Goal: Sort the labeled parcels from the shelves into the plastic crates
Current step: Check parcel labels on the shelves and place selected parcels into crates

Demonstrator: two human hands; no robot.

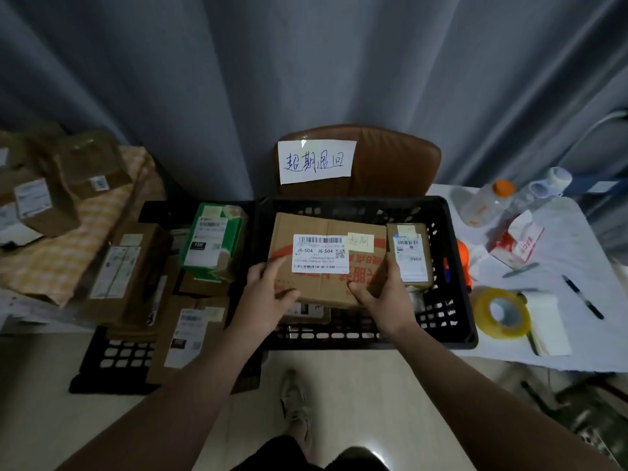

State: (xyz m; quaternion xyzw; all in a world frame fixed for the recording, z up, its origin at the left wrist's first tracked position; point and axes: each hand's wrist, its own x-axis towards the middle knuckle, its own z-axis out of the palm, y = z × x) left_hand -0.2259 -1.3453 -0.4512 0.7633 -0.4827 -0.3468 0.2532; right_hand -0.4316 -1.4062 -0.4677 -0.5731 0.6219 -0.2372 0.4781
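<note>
A brown cardboard parcel (pixel 312 226) with a white J6-S04 label and a yellow sticky note sits inside the black plastic crate (pixel 455 266) in the middle of the view. My left hand (pixel 268 294) grips its near left corner and my right hand (pixel 384 294) grips its near right corner. A smaller labeled parcel (pixel 409 256) stands to its right in the same crate. Another parcel lies partly hidden beneath the held one. A second black crate (pixel 115 358) on the left holds several parcels, including a green box (pixel 214 243).
A brown chair (pixel 390 164) with a handwritten paper sign stands behind the crate. More parcels (pixel 81 171) lie on checked cloth at the far left. The white table on the right carries a tape roll (pixel 503 312), pen (pixel 582 297), bottles and tissue pack. Grey curtain behind.
</note>
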